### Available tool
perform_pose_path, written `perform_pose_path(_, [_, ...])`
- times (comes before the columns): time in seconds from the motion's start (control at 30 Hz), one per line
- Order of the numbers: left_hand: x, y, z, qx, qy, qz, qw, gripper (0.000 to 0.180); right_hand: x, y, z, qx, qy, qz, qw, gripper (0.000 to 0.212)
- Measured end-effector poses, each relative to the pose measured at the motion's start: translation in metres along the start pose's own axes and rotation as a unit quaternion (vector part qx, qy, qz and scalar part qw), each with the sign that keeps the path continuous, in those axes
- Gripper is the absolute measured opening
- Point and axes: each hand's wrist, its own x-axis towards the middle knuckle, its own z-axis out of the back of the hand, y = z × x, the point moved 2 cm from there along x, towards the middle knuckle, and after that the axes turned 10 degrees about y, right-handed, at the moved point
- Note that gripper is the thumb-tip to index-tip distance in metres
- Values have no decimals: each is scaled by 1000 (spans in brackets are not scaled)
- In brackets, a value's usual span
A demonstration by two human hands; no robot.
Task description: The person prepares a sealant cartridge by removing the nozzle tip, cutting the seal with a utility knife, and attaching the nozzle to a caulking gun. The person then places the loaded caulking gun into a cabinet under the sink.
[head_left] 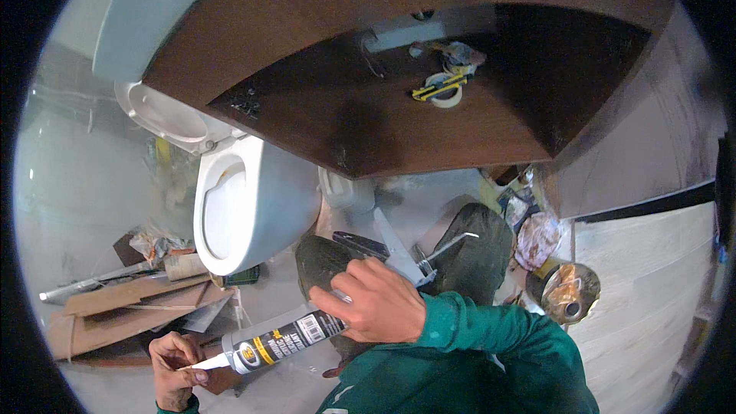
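A black-and-grey sealant cartridge [287,340] with a white nozzle lies slantwise across my lap, nozzle toward the left. My right hand [376,300] is wrapped around its base end. At the other end, the fingers of my left hand [176,362] pinch the nozzle's tip. Between my knees rests what looks like a caulking gun [400,251], with a pale body and a bent metal rod. My right forearm partly covers it.
A white toilet [261,199] with its lid up stands ahead on the left. A brown cabinet [460,138] holds a yellow utility knife [442,87] on a tape roll [448,100]. Wood boards [126,308] lie at left; an open can [589,297] sits at right beside a pale panel [652,284].
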Motion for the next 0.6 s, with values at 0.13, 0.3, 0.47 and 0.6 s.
perform_pose_path(0.13, [3,20,0,-99,-9,3,995,43,-7,12,15,-48,49,-11,998,62])
perform_pose_path(0.3, [5,31,2,-172,56,6,983,40,-15,32,37,-91,132,-30,987,66])
perform_pose_path(0.47, [15,38,15,-105,191,-56,974,28,-3,49,51,-43,242,-69,967,57])
perform_pose_path(0.6, [21,52,25,-39,284,-120,951,20,11,57,59,30,372,-97,923,61])
